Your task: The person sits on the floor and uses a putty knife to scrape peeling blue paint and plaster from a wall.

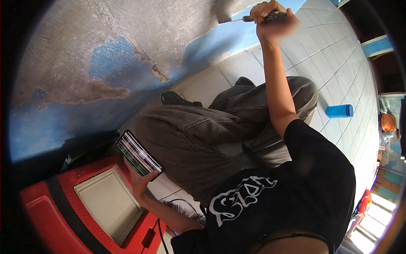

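High in the view, my right hand grips the dark handle of a thin-bladed hand tool. The tool's narrow metal end reaches the wall, where blue paint is broken by large bare grey-brown patches; whether it is a scraper or a screwdriver I cannot tell. Lower left, my left hand holds a smartphone by its edges, its lit screen facing up. The phone is beside my bent knee, above the edge of a red plastic box with a cream panel.
My crossed legs in grey trousers rest on white floor tiles. To the right lies a blue cylindrical container. A black cable runs beside the red box. Past the far right tiles, an orange item shows small.
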Available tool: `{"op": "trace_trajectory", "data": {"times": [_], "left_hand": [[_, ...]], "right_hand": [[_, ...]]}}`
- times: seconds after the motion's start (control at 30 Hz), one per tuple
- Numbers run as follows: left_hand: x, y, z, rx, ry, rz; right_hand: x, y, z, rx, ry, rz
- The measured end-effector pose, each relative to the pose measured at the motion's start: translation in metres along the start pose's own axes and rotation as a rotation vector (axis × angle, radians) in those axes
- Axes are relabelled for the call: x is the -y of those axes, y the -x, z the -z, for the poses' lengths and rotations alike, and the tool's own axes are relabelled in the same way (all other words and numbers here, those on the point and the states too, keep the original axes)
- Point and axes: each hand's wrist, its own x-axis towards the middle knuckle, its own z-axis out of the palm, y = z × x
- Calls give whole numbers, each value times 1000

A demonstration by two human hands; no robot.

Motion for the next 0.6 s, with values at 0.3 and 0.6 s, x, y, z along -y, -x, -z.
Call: {"op": "trace_trajectory", "data": {"times": [0.3, 0.6], "left_hand": [[9, -2, -6, -31, 56, -82], [2, -10, -17, -247, 706, 23]], "right_hand": [[29, 2, -16, 82, 7, 125], [13, 2, 11, 156, 34, 58]]}}
